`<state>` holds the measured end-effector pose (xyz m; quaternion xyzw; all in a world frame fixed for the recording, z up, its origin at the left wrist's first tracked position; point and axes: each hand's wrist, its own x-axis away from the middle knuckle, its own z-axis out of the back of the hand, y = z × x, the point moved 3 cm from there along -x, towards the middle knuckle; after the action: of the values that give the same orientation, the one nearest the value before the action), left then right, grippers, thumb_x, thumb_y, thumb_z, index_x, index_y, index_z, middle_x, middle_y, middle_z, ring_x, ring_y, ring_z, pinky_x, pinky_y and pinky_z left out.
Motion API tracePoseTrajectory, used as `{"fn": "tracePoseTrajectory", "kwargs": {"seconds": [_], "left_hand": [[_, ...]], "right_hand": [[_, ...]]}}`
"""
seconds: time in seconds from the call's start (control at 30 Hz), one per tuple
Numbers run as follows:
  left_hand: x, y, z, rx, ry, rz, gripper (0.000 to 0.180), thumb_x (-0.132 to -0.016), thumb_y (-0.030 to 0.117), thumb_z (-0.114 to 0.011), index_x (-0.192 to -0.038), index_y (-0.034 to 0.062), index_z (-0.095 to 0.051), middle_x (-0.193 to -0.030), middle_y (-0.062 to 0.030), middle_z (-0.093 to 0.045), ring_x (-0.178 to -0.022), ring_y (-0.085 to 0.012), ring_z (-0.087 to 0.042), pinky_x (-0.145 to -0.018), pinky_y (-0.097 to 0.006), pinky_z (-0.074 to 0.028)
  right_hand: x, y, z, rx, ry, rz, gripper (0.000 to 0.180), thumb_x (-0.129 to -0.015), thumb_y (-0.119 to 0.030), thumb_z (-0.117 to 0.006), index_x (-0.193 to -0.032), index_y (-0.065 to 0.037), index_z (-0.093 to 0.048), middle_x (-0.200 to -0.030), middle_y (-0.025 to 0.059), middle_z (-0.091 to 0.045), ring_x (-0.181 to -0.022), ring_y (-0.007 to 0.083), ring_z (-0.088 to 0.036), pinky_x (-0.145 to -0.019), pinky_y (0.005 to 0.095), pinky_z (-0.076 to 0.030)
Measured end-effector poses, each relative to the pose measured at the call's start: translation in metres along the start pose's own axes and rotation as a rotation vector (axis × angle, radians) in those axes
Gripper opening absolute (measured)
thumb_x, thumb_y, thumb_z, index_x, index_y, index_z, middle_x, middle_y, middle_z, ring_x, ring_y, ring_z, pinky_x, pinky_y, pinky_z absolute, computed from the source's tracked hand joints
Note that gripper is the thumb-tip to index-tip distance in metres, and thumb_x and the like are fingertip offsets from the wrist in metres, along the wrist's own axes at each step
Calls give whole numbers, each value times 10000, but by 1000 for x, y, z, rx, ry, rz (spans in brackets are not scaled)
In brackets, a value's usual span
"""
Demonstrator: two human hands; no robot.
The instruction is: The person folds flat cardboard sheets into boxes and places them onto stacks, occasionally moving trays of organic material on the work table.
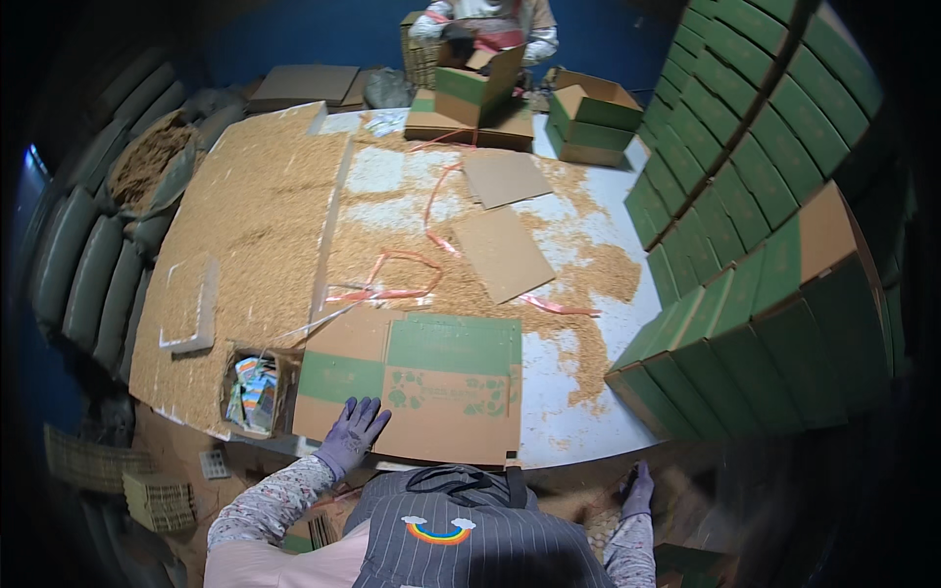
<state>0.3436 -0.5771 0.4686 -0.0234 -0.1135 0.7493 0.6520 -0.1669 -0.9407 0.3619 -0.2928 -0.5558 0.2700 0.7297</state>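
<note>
Status: early stage. One flat carton (431, 387), green and brown, lies unfolded at near edge of table (588, 392), w/ its near side at the person's body. It is not yet erected or filled.

Left hand (351, 436), gloved, rests palm-down on near-left corner of flat carton, fingers spread apart, gripping nothing. Right hand (637, 490), also gloved, hangs below table edge at near right, approx. over a heap of loose granules; view there is dark, so grip state cannot be judged.

Done, as seen: many finished green cartons stacked in a wall (765, 196) at right.

Left to do: granules (431, 245) are strewn over the table, w/ card sheets (502, 253) and pink straps (387, 279) among them. Small box of packets (257, 392) sits just left of flat carton. A co-worker (485, 24) at far end handles an open carton (475, 83).
</note>
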Motion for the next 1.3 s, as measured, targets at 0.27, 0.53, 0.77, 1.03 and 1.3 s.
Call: {"fn": "tracePoseTrajectory", "kwargs": {"seconds": [0.27, 0.53, 0.77, 1.03, 1.3], "left_hand": [[11, -20, 176, 313, 175, 116, 321, -776, 228, -611, -1066, 98, -564, -979, -57, -602, -885, -200, -609, -714, -318, -488], [-16, -147, 189, 1292, -196, 206, 509, -828, 457, -629, -1113, 36, -647, -983, -199, -658, -905, -283, -632, -834, -338, -471], [3, -158, 207, 851, 127, 696, 600, -846, 441, -615, -1329, 115, -470, -931, -205, -649, -920, -312, -633, -820, -365, -492], [-69, -36, 143, 134, 390, -372, 740, -721, 212, -606, -1413, 255, -348, -1418, -51, -405, -1268, -249, -437, -1068, -420, -352], [-77, -98, 136, -77, 648, 569, 583, -803, 208, -574, -1366, 208, -419, -1408, -115, -360, -1294, -322, -344, -1044, -531, -282]], "right_hand": [[310, -170, -230, 582, -578, 1671, 349, -867, -122, -567, -1202, -25, -558, -1296, 163, -502, -1268, 300, -415, -1073, 439, -287], [367, -163, -317, 880, -680, 2216, 423, -816, -235, -636, -1228, -162, -567, -1336, 89, -464, -1279, 321, -361, -1083, 524, -229], [375, -168, -333, 463, -1081, 2116, 159, -779, -259, -576, -668, -146, -566, -671, 20, -494, -801, 251, -536, -1012, 508, -326], [367, -81, -353, 1589, -1842, 1967, 355, -899, -368, -519, -1063, -71, -623, -1158, 116, -562, -1087, 293, -515, -968, 373, -407], [322, -176, -286, 1109, -1630, 1015, 750, -721, -161, -722, -1398, -150, -400, -1467, 166, -300, -1329, 306, -322, -1090, 424, -269]]}}
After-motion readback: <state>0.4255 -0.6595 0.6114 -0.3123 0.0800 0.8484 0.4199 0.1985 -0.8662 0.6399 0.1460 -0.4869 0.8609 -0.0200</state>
